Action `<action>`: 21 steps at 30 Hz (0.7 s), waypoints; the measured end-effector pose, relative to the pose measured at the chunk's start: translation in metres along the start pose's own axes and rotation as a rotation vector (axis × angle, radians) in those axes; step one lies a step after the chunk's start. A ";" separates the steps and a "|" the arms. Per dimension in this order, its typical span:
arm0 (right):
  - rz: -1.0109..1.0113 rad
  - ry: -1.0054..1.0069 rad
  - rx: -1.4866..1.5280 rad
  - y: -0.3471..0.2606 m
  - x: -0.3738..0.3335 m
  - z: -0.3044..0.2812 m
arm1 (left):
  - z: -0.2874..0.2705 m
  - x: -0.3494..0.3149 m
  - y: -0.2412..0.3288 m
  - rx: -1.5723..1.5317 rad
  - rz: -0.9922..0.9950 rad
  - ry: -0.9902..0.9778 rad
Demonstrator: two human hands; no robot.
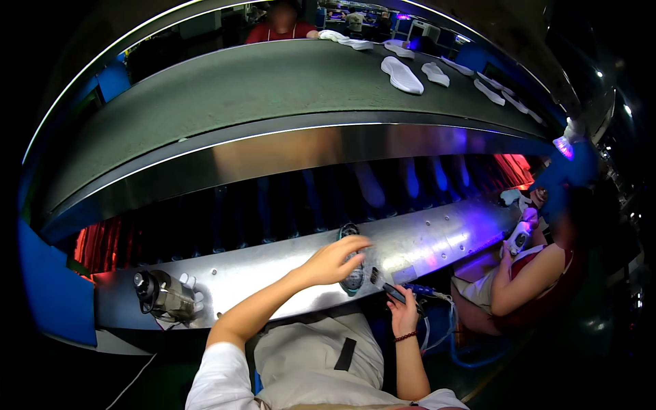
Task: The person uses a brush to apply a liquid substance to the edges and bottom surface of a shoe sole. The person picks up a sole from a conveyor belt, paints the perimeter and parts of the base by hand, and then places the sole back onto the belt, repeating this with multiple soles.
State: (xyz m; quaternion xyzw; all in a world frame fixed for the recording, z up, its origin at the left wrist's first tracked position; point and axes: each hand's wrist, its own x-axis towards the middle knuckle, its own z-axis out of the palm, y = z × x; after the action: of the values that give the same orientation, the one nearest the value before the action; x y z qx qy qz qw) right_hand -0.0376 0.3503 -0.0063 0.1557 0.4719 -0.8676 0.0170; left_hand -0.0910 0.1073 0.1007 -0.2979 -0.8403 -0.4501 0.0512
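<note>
A dark outsole [352,277] with a teal rim lies lengthwise on the metal ledge in front of me. My left hand [335,261] reaches across its middle from the left, fingers apart and slightly smeared; whether they touch the sole I cannot tell. The hand hides part of it. To the right, my right hand [404,316] is closed around the dark handle of a small brush [391,290]. Its bristle end points up and left, close to the sole's lower right side. A beaded bracelet circles my right wrist.
A metal cup-like container [171,297] stands on the ledge at left. Beyond the ledge, pale soles [370,184] show in a dark slot. White soles [402,75] lie on the green conveyor belt [225,96]. A co-worker [529,280] sits close at right; another person [280,27] is behind the belt.
</note>
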 end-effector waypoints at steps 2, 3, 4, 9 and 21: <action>0.020 -0.009 0.006 0.006 0.001 -0.002 | 0.021 -0.064 -0.053 0.461 -0.224 0.182; 0.024 0.001 0.004 0.011 0.001 -0.002 | 0.032 -0.097 -0.080 0.550 -0.317 0.222; 0.026 0.005 0.008 0.014 0.003 0.001 | 0.045 -0.125 -0.100 0.595 -0.451 0.265; 0.077 0.000 0.040 0.032 0.013 0.017 | 0.093 -0.190 -0.138 0.746 -0.767 0.232; 0.116 -0.069 0.079 0.045 0.013 0.042 | 0.093 -0.190 -0.133 0.744 -0.794 0.267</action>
State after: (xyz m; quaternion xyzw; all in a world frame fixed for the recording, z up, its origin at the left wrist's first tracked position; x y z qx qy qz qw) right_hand -0.0524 0.2920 -0.0255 0.1535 0.4263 -0.8881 0.0773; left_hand 0.0087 0.0385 -0.1185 0.1393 -0.9763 -0.1417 0.0853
